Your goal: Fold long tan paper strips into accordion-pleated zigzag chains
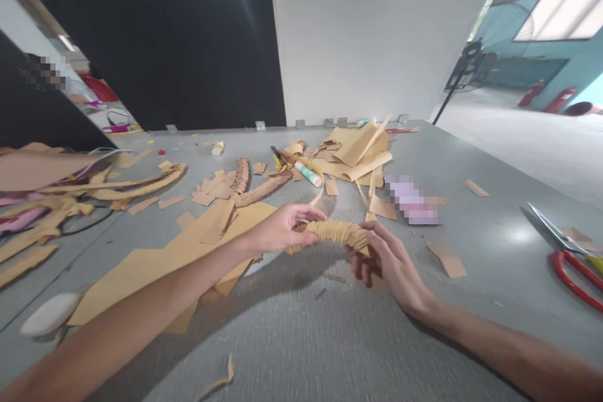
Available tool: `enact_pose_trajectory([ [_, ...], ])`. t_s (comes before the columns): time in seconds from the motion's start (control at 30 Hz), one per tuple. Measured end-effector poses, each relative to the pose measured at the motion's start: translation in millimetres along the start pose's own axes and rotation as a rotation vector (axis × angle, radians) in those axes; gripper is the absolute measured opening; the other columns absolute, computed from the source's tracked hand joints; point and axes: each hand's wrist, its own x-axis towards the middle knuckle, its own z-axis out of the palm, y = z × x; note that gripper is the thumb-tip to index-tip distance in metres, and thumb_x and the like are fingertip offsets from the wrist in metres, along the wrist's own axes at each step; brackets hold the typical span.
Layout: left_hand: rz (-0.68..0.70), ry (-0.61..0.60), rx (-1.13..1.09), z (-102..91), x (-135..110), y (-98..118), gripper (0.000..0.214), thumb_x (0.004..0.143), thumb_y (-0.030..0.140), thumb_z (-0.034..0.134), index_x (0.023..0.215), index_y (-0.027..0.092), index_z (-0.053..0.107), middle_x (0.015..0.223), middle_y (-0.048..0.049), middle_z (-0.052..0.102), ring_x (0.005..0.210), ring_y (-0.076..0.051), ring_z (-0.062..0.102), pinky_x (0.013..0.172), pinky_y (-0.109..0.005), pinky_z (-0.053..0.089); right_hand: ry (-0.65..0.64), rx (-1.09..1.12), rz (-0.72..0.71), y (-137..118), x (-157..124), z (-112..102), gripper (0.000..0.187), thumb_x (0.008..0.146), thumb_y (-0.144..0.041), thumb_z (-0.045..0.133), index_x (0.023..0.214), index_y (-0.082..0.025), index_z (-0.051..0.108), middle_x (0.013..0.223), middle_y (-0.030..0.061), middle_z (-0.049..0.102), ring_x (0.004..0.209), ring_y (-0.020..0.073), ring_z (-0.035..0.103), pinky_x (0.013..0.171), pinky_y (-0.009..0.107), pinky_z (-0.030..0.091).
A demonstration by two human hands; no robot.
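Note:
Between my two hands, a little above the table, is a curved, pleated roll of tan kraft paper. My left hand grips its left end with thumb and fingers. At the other end, my right hand is closed around the roll, its lower fingers curled underneath. Beyond my hands lie a glue stick with a green and white label and a brown pleated paper piece. Flat tan paper sheets lie under and beside my left forearm.
Red-handled scissors lie at the right edge. Folded kraft paper and scraps spread at the back. A white oval object is at the lower left, with long paper strips behind it. Upright dark and white panels border the table.

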Motion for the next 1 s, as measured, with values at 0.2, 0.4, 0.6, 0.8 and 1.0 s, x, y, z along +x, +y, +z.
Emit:
enact_pose_trajectory([
  [0.2,-0.051,-0.177,0.003,-23.9,1.8,11.8,0.05,0.078,0.032,0.083,0.124,0.02,0.069,0.125,-0.012,0.069,0.105,-0.024,0.068,0.087,-0.035,0.055,-0.142,-0.163,0.011,-0.2,-2.5,1.0,0.037,0.097,-0.054,0.056,0.117,-0.023,0.05,0.067,-0.0043,0.063,0.041,0.0079,0.052,0.036,0.017,0.037],
  [0.4,-0.188,-0.29,-0.036,-47.6,0.6,6.2,0.048,0.08,0.037,0.082,0.123,0.019,0.071,0.11,-0.0133,0.077,0.094,-0.022,0.074,0.084,-0.034,0.057,-0.032,-0.231,-0.014,6.8,3.4,-0.9,0.038,0.096,-0.056,0.055,0.11,-0.021,0.054,0.063,-0.0052,0.06,0.038,0.0082,0.05,0.035,0.018,0.039],
  [0.6,-0.179,-0.269,-0.02,-62.4,-0.6,9.8,0.037,0.086,0.038,0.076,0.117,0.017,0.074,0.1,-0.0116,0.078,0.083,-0.019,0.074,0.078,-0.031,0.058,-0.137,-0.159,-0.016,8.2,2.4,0.6,0.038,0.094,-0.047,0.063,0.121,-0.023,0.051,0.079,-0.0034,0.062,0.045,0.0068,0.052,0.039,0.019,0.041],
  [0.8,-0.158,-0.182,0.038,-69.7,-1.7,15.3,0.031,0.089,0.037,0.074,0.113,0.017,0.075,0.097,-0.0096,0.078,0.078,-0.017,0.074,0.074,-0.028,0.057,-0.153,-0.168,-0.001,8.3,2.4,0.9,0.036,0.094,-0.044,0.064,0.121,-0.022,0.052,0.082,-0.002,0.062,0.047,0.008,0.055,0.04,0.02,0.041],
  [1.0,-0.159,-0.128,0.074,-69.4,-3.3,24.2,0.029,0.088,0.034,0.074,0.111,0.016,0.076,0.095,-0.0096,0.079,0.077,-0.017,0.074,0.072,-0.026,0.057,-0.161,-0.188,0.001,9.3,3.2,-0.8,0.036,0.094,-0.044,0.064,0.121,-0.023,0.052,0.083,-0.0017,0.063,0.048,0.0074,0.054,0.04,0.019,0.04],
])
